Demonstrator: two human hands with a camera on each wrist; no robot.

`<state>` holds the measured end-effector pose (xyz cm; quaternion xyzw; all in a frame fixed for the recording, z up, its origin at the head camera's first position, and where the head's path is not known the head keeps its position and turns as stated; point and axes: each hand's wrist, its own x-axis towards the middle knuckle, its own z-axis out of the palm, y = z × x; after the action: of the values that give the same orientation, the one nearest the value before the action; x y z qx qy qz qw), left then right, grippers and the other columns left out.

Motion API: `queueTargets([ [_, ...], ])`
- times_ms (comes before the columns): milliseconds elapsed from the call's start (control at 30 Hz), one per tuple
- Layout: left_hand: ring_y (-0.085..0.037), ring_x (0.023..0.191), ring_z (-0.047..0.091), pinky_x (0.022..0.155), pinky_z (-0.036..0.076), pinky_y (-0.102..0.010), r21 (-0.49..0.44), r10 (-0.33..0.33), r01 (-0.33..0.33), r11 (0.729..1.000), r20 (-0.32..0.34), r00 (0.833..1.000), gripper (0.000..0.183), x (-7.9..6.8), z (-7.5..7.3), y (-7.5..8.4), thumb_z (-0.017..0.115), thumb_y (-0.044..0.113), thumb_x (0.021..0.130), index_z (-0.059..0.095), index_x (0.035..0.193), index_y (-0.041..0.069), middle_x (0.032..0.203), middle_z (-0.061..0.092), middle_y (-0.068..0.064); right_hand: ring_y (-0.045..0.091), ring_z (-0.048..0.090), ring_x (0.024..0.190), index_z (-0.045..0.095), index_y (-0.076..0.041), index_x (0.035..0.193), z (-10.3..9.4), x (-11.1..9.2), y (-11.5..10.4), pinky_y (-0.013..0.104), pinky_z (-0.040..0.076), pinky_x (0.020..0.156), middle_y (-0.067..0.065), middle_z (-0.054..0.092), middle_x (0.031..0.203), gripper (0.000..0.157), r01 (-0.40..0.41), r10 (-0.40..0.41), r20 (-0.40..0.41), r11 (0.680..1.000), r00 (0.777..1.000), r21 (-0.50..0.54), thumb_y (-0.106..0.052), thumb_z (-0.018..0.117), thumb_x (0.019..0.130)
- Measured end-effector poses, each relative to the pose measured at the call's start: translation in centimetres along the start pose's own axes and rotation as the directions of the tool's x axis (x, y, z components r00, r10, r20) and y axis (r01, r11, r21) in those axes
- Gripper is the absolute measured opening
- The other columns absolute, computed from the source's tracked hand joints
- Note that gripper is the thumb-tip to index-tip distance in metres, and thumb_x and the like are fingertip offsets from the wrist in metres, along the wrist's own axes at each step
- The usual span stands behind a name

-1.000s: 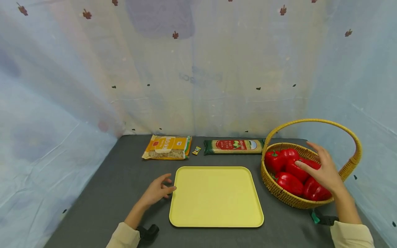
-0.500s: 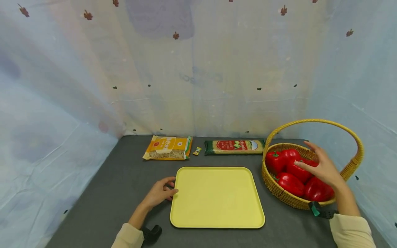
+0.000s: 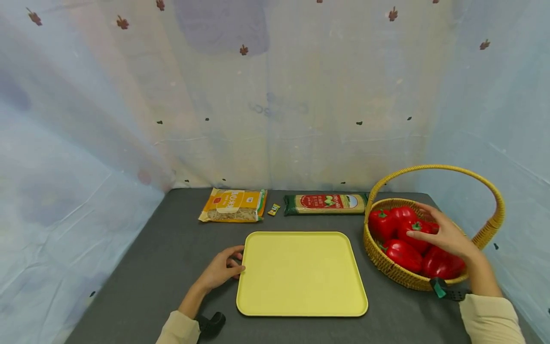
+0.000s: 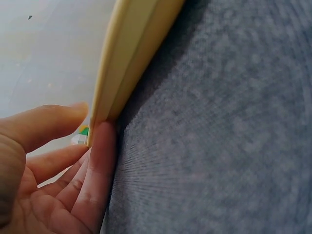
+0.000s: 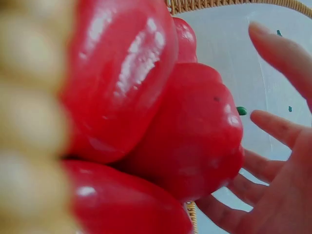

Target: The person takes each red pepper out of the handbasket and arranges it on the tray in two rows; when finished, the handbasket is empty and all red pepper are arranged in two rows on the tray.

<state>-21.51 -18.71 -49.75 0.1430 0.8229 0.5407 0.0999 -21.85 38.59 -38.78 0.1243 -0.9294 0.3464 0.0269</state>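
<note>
Head view: tray (image 3: 301,272) bare, red peppers (image 3: 401,255) in the basket (image 3: 386,268), nothing lifted

Clock centred on the tray, 12 at the far side. My left hand (image 3: 219,271) is at 9 o'clock: thumb over the rim, fingers against its outer side, a light pinch as I read it — can't tell how hard. Basket sits between 2 and 3. My right hand (image 3: 450,240) is over it, thumb and fingers spread wide round the nearest pepper (image 3: 411,235), no hold taken; contact can't be told.

Progress: early, I'd judge. Tray steadied, reach made; no pepper gripped or out of the basket, so the whole pick looks left.

Rest flat and untouched — noodle bag (image 3: 234,205) between 10 and 11, small sweet (image 3: 273,209) at 11, green pasta pack (image 3: 328,204) near 1.
</note>
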Motion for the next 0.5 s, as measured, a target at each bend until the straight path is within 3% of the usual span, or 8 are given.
queueTargets([
  [500,-0.017,0.076,0.062,0.063,0.055,-0.029,-0.018,0.014,-0.014,1.0,0.02,1.0,0.059,0.17,-0.2,-0.81,0.066,0.007,0.086,0.039,0.137,-0.003,0.11,0.05,-0.017,0.046,0.034,0.118,0.024,0.002,0.142,-0.47,-0.41,0.47,0.063,0.04,0.084,0.031,0.034,0.135,0.075,-0.024,0.022,0.115,1.0,0.993,0.019,-0.022,0.067,0.086],
])
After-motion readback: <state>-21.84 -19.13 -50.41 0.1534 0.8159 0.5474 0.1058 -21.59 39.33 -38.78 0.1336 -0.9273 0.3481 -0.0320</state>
